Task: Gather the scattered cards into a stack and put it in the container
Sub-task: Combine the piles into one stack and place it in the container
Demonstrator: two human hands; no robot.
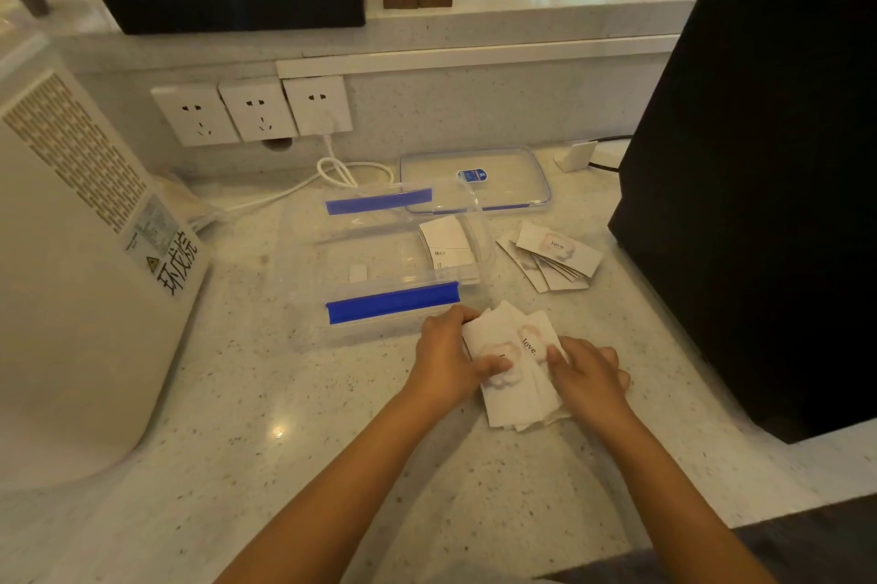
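A loose pile of white cards (515, 398) printed with "love." lies on the speckled counter between my hands. My left hand (448, 358) presses on the pile's left side, thumb on top. My right hand (591, 374) lies flat on its right side. A second fanned bunch of cards (553, 258) sits farther back to the right. The clear plastic container (379, 260) with blue clips stands open just beyond my left hand. One card (446, 241) leans at the container's right end; whether it is inside I cannot tell.
The container's clear lid (474, 180) lies flat behind it. A white appliance (80, 251) stands at the left, a large black box (759, 180) at the right. A white cable (332, 172) runs from wall sockets (256, 108) along the back.
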